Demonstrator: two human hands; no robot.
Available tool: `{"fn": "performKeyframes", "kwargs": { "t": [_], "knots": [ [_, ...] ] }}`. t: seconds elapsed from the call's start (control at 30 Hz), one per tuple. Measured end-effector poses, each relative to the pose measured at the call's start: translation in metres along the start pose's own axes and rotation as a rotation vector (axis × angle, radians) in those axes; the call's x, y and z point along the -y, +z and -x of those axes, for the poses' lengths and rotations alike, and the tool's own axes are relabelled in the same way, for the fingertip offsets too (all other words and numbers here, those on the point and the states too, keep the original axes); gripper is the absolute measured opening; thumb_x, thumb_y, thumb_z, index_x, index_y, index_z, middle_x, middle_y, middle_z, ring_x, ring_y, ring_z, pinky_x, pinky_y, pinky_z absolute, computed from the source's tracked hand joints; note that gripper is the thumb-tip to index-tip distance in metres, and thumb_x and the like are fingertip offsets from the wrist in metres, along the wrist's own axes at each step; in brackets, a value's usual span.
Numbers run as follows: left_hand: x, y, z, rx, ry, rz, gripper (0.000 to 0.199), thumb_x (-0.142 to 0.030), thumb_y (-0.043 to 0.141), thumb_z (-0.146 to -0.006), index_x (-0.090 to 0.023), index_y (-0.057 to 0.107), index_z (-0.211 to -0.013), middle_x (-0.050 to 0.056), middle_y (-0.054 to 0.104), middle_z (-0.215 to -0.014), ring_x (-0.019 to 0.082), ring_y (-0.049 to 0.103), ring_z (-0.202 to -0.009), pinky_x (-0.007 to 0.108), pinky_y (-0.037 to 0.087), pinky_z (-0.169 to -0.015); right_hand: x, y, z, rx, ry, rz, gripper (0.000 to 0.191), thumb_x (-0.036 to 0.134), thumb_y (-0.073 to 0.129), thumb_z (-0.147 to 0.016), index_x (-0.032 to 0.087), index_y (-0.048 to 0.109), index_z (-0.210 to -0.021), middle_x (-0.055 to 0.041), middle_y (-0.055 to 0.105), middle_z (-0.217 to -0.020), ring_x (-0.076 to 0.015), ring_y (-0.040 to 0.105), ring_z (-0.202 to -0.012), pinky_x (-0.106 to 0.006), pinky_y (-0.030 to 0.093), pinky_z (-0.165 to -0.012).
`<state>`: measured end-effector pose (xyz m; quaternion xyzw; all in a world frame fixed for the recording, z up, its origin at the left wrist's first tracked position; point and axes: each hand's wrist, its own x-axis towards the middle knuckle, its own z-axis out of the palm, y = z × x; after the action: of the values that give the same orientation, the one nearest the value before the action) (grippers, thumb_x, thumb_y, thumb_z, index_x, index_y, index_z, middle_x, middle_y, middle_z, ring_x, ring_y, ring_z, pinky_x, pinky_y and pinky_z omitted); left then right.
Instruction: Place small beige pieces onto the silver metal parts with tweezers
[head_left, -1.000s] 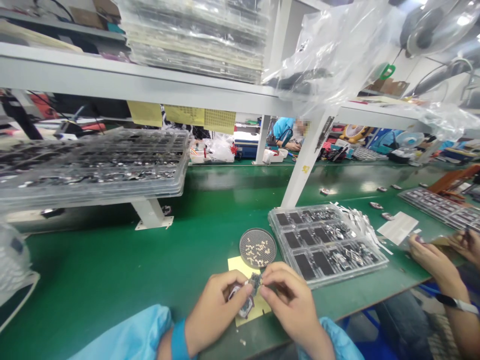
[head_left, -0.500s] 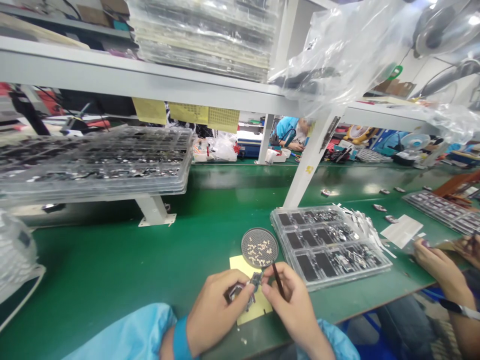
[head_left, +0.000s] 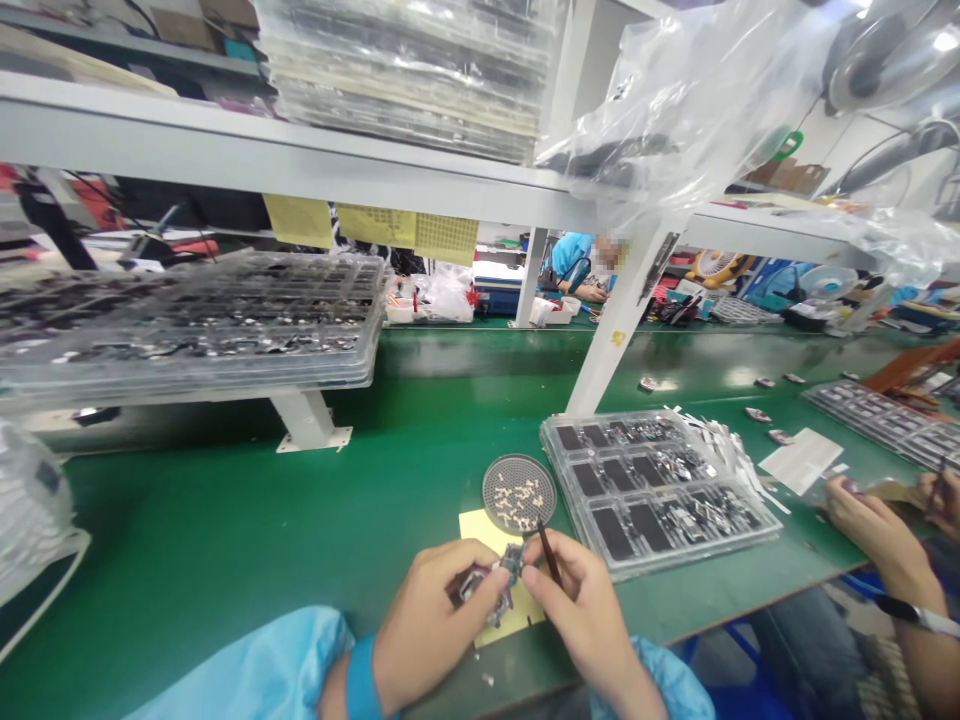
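Note:
My left hand (head_left: pixel 439 605) is closed around a small electronic assembly (head_left: pixel 480 588) with a dark, purplish edge, held over a yellow paper sheet (head_left: pixel 517 625). At its far end a small grey part (head_left: pixel 513 556) sits between both hands. My right hand (head_left: pixel 574 590) pinches at this grey part with thumb and forefinger. A thin dark stick-like tool (head_left: pixel 550 555), perhaps tweezers, is also gripped in that hand, its tip pointing up and away. Just beyond the hands, a round grey perforated dish (head_left: pixel 519 492) holds several small cream-coloured pieces.
To the right lies a clear compartment tray (head_left: pixel 660 490) of dark screens and small parts, with white strips (head_left: pixel 731 455) beside it. A co-worker's hands (head_left: pixel 874 520) are at far right. Stacked trays (head_left: pixel 187 315) stand on a raised shelf at left. A slanted white post (head_left: pixel 622 320) rises behind.
The dark tool in my right hand has swung slightly, its tip now further left over the dish's edge. My left hand stays nearly still. Small conveyor items shifted slightly left.

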<state>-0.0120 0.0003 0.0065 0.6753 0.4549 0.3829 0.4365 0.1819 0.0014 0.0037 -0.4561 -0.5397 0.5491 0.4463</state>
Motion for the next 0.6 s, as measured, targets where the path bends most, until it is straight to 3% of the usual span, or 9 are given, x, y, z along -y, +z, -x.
{"fn": "performKeyframes", "kwargs": {
  "t": [0.23, 0.6],
  "knots": [
    [-0.0025, 0.0024, -0.0035, 0.014, -0.071, 0.188, 0.041, -0.053, 0.061, -0.095, -0.016, 0.068, -0.080, 0.006, 0.069, -0.072, 0.017, 0.062, -0.065, 0.025, 0.046, -0.063, 0.0007, 0.0012, 0.0011, -0.002, -0.004, -0.012, 0.034, 0.049, 0.074, -0.086, 0.017, 0.064, -0.089, -0.0003, 0.056, -0.077, -0.0132, 0.046, -0.069, -0.024, 0.035, -0.061],
    [-0.0037, 0.0016, -0.0034, 0.037, -0.113, 0.255, 0.044, -0.057, 0.064, -0.093, -0.014, 0.067, -0.081, 0.006, 0.069, -0.073, 0.015, 0.059, -0.064, 0.023, 0.044, -0.061, 0.0029, 0.0010, 0.0013, 0.000, -0.007, -0.016, 0.031, 0.046, 0.073, -0.087, 0.017, 0.062, -0.087, 0.0004, 0.053, -0.076, -0.0121, 0.043, -0.068, -0.023, 0.030, -0.058]
  ]
}}
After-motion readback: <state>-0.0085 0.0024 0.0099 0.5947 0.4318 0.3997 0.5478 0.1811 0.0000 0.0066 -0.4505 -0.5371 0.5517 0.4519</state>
